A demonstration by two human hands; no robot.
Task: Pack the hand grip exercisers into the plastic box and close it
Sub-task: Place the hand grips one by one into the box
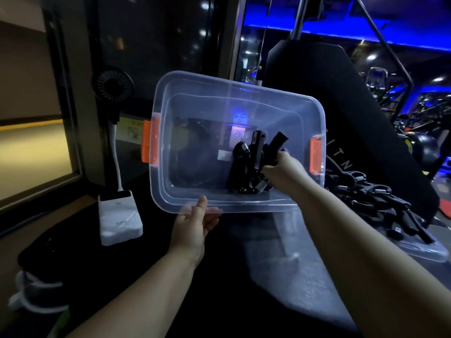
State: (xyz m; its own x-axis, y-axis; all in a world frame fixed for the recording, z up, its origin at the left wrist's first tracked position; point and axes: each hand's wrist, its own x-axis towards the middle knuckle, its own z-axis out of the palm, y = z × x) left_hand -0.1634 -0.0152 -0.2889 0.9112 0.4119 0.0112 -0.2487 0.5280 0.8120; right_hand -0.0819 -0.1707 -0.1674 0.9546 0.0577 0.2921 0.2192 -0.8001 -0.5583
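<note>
A clear plastic box (195, 98) with orange latches is held up and tilted toward me. My left hand (192, 223) grips its near rim from below. My right hand (283, 167) reaches inside the box and is closed on black hand grip exercisers (253, 157), which rest against the box's lower wall. A pile of more black hand grip exercisers (380, 206) lies to the right on the clear lid (429, 252).
A white power bank (119, 218) with a cable and a small black fan (113, 82) stand on the left. A dark gym machine pad (329, 93) rises behind the box. Dark cloth and a white rope (31, 296) lie at the lower left.
</note>
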